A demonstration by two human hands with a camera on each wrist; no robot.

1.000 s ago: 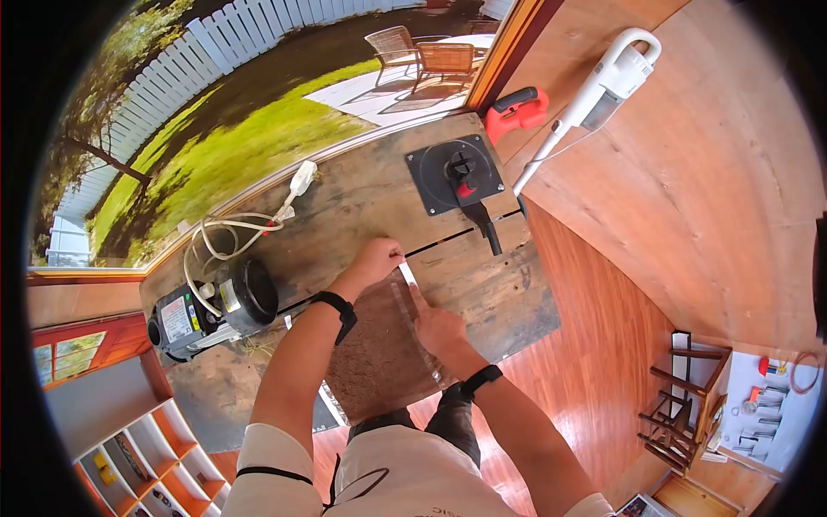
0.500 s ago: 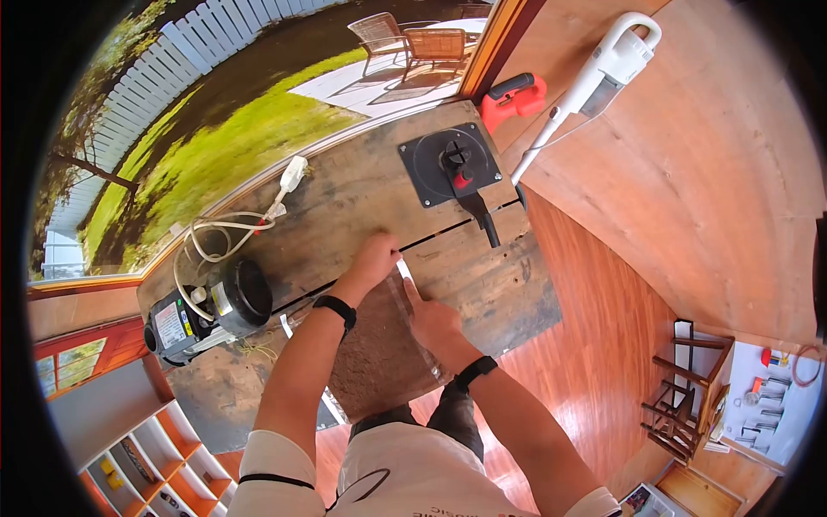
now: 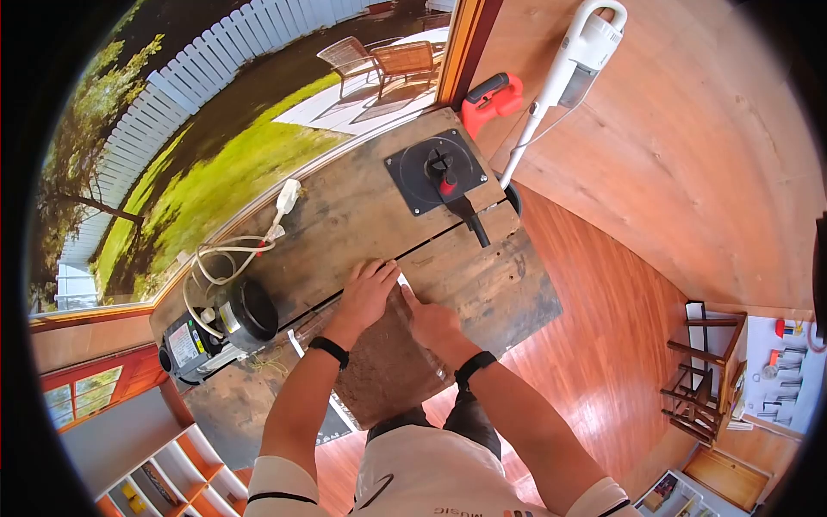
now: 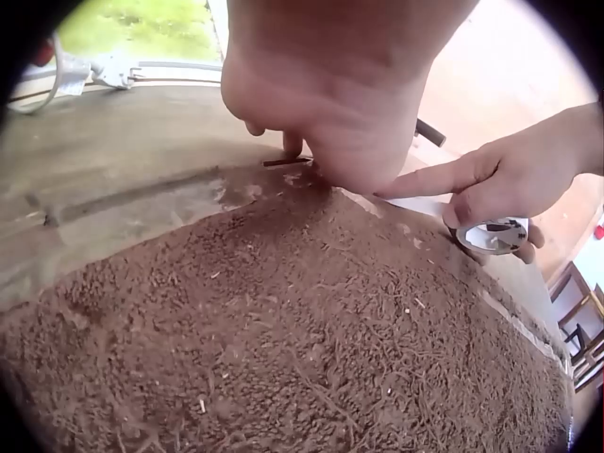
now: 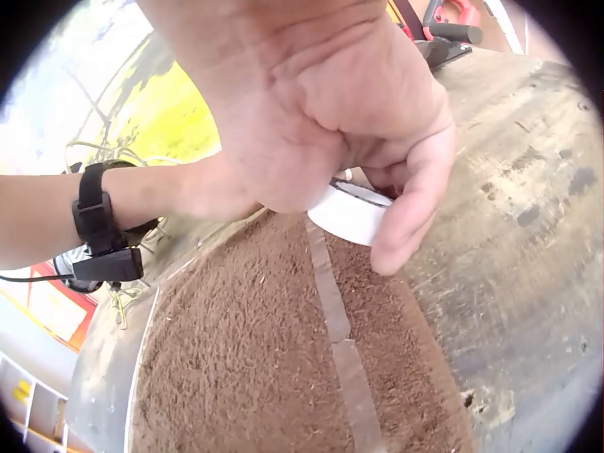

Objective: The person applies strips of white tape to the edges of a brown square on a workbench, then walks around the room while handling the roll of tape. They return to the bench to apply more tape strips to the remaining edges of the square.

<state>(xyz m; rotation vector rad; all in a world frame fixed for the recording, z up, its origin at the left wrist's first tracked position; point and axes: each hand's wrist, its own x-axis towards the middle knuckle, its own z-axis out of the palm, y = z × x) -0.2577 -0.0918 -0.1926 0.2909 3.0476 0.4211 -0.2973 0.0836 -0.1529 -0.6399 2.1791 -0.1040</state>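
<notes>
A brown, rough-surfaced mat [image 3: 383, 366] lies on the wooden workbench [image 3: 500, 276], with a strip of tape [image 5: 330, 302] running along it in the right wrist view. My left hand [image 3: 369, 297] rests flat at the mat's far corner, fingers extended. Close beside it, my right hand [image 3: 433, 326] curls round a roll of white tape [image 5: 351, 213], its index finger pointing at that corner. The roll [image 4: 495, 236] also shows under the right hand in the left wrist view.
A black motor unit [image 3: 215, 332] with a coiled cable [image 3: 226, 252] stands at the bench's left. Toward the far right are a black plate with a nozzle [image 3: 435, 172], a red tool [image 3: 493, 103] and a white stick vacuum [image 3: 573, 73].
My left hand has gone from bunched fingers at the corner to lying flatter with its fingers spread over it. My right hand stays beside it; the head view has shifted.
</notes>
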